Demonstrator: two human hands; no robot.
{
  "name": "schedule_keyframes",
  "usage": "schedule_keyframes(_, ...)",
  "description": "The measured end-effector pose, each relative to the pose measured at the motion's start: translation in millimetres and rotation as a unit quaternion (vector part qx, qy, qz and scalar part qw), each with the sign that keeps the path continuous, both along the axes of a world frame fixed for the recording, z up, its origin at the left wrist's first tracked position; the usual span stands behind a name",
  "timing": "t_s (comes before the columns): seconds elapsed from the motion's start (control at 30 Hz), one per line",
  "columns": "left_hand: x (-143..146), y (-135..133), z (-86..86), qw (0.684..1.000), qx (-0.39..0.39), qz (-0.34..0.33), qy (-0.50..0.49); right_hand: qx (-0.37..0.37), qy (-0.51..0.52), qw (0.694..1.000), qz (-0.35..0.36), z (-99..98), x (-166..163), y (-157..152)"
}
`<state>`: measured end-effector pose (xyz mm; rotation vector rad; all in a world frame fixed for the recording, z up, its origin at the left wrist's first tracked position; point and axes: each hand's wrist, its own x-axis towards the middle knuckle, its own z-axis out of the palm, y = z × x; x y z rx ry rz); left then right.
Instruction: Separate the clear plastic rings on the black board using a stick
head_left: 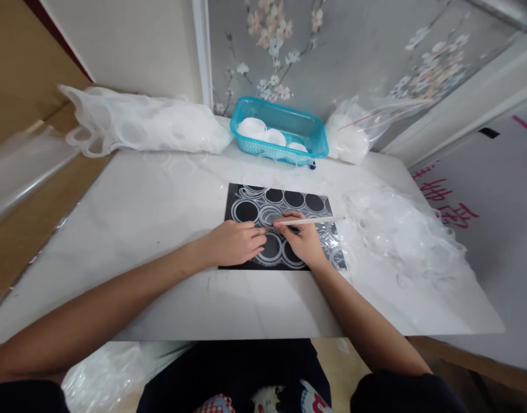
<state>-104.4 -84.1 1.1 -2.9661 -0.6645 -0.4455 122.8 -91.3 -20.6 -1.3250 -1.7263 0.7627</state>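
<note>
On the table lies a black sheet [246, 211] covered with rows of pale round outlines. My left hand [238, 242] rests on the sheet's left part, fingers stretched out toward the middle circles. A slim white stick [312, 221], like a pencil or pen, is pinched in my right hand [301, 236]. Its tip is at a circle in the middle of the sheet, close to my left fingertips, and its other end points right. Clear ring-like film covers part of the sheet's right side. What the tip touches is too small to make out.
Behind the sheet stands a blue plastic basket [317, 129] holding several white round pieces. A large bag of white rings [147, 123] is at the back left, and a clear zip bag [353, 132] at the back right. Tangled clear scraps [401, 229] cover the table's right side.
</note>
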Motion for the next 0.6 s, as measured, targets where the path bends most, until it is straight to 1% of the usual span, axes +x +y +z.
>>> schedule_keyframes(0.13, -2.6, 0.2, -6.5, 1.0, -0.013, 0.002, -0.014, 0.004, -0.019, 1.0, -0.004, -0.4, -0.2, -0.4)
schedule_keyframes(0.3, -3.5, -1.5, -6.8, 0.999, -0.038, 0.012, -0.016, 0.015, -0.019, 1.0, -0.002, -0.5, -0.3, -1.1)
schedule_keyframes(0.43, -2.8, -1.2, -6.1, 0.998, -0.058, 0.013, -0.01, -0.001, -0.006, 1.0, -0.002, 0.1, -0.1, -2.0)
schedule_keyframes(0.6, -2.8, -0.3, -9.3, 0.998, -0.058, 0.017, -0.006, -0.019, 0.004, 1.0, -0.005, 0.6, 0.7, -0.2)
